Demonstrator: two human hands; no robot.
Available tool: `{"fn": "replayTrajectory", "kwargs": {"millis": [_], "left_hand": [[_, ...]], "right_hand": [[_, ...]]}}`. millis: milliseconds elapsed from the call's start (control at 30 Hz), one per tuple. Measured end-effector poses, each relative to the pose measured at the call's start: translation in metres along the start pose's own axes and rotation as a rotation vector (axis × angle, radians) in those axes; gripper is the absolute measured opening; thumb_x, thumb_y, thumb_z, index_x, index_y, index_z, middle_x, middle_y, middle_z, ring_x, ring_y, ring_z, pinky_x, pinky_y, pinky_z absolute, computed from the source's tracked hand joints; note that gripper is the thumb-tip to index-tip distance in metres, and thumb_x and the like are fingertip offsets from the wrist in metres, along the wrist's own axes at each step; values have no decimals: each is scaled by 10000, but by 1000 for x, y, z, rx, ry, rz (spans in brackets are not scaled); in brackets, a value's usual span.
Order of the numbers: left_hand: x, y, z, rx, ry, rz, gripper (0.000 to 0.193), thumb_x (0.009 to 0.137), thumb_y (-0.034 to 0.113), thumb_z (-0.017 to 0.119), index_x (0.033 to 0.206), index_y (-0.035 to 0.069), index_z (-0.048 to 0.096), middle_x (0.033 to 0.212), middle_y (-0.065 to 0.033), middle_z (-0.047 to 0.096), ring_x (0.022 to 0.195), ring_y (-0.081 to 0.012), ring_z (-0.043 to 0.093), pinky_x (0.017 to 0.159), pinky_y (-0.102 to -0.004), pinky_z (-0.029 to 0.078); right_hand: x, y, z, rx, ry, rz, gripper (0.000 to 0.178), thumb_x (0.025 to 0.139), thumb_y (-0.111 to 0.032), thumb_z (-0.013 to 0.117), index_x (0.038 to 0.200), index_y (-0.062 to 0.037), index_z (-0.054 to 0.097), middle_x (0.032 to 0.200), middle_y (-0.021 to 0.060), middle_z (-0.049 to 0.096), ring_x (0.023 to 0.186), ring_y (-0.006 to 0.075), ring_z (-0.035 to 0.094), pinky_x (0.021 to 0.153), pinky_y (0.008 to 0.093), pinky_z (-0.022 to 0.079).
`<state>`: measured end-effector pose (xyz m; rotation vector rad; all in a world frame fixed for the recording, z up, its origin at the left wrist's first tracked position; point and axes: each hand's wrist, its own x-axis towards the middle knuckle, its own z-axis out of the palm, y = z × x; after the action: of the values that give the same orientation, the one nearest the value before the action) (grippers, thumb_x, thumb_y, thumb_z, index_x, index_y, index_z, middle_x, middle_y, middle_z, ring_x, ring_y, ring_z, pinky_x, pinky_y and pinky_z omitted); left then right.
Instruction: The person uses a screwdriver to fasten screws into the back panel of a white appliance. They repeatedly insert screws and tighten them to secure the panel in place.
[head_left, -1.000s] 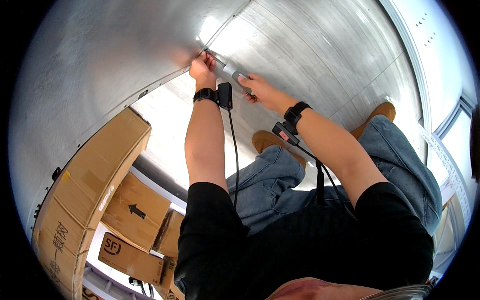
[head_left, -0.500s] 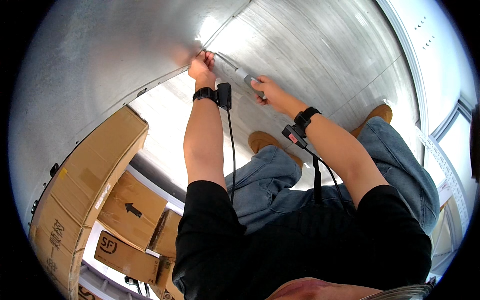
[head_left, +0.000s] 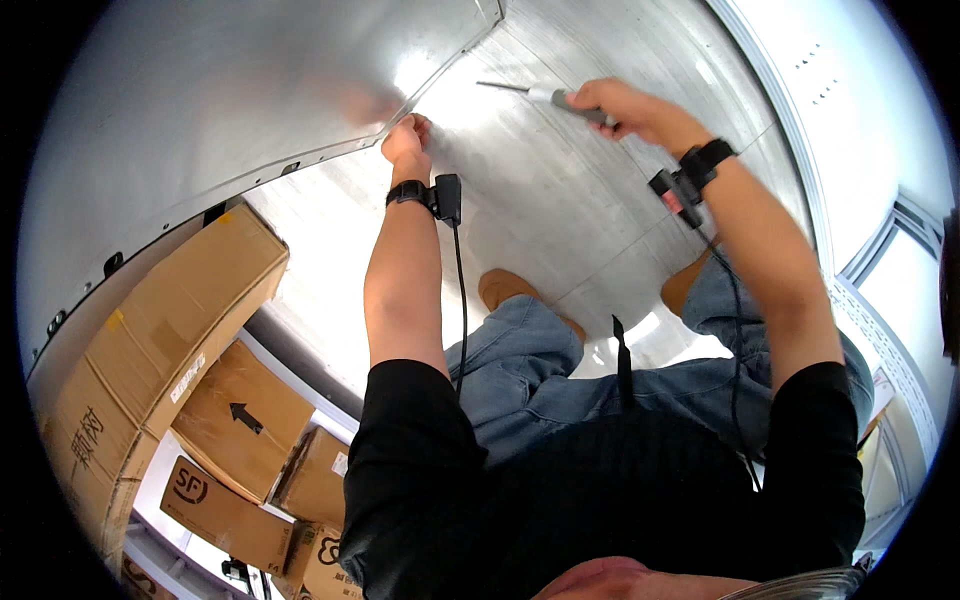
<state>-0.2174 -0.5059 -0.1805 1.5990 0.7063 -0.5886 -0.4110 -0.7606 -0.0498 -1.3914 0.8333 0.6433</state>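
A screwdriver (head_left: 543,95) with a grey handle and a long thin shaft is gripped in my right hand (head_left: 628,108), held over the floor with its tip toward the left. That tip is clear of the metal panel (head_left: 250,90), a large grey sheet with small holes and slots along its edge. My left hand (head_left: 404,138) is at the panel's edge with its fingers curled closed. What lies between those fingers, if anything, is hidden.
Grey wood-look floor (head_left: 560,190) lies beneath my hands. On the left, a long cardboard box (head_left: 165,310) leans by the panel, with smaller boxes (head_left: 235,415) below it. A white frame (head_left: 785,110) borders the right. Cables hang from both wrist straps.
My right hand has swung up and to the right with the screwdriver, drawing its tip away from my left hand. The left hand stays at the panel's edge.
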Motion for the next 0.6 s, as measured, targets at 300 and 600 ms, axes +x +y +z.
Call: {"fn": "replayTrajectory", "kwargs": {"millis": [300,600], "left_hand": [[-69,14,75,264,-472,-43,254,873,172,532,1086,51,599,925,-51,650,769,-123,609,622,-239,452],[-230,46,239,490,-936,96,261,895,189,545,1119,63,589,977,-44,642,877,-117,591,748,-240,440]], "right_hand": [[-139,-121,-147,-395,236,-1,183,885,-259,538,839,-92,598,644,-42,473,536,96,411,501,232,355],[-333,-121,-315,-381,577,-104,247,906,-315,537,806,-92,570,633,-26,465,537,96,410,502,225,350]]}}
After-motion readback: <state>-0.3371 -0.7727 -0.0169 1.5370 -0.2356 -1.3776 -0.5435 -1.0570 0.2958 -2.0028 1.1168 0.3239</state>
